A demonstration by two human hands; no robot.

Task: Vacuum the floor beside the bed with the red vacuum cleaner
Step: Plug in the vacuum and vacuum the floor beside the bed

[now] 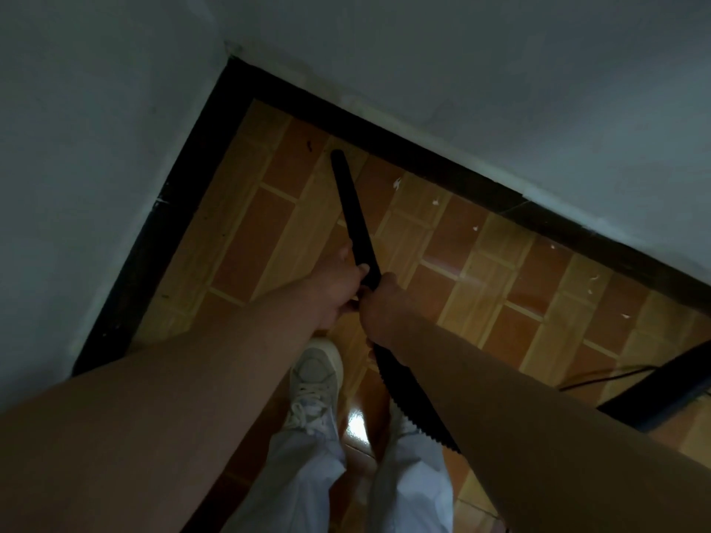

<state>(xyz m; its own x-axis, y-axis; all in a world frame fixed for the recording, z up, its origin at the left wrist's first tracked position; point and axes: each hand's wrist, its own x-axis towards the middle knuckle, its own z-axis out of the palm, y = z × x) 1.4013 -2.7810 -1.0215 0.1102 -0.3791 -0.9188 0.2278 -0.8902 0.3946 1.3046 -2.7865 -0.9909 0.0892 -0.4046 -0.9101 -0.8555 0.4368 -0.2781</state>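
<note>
A black vacuum nozzle tube [351, 209] points away from me toward the room's corner, its tip just above the orange tiled floor [461, 271]. My left hand [338, 286] grips the tube's near end, fingers curled round it. My right hand [383, 305] grips it just behind, where the black ribbed hose [415, 409] starts and runs back under my right forearm. The red body of the vacuum cleaner is out of view, and so is the bed.
Grey walls meet in a corner ahead, edged by a black skirting [161, 232]. Small white scraps [434, 201] lie on the tiles along the right wall. A dark bar and a thin cable [615, 375] cross the floor at right. My white shoe [315, 382] stands below the hands.
</note>
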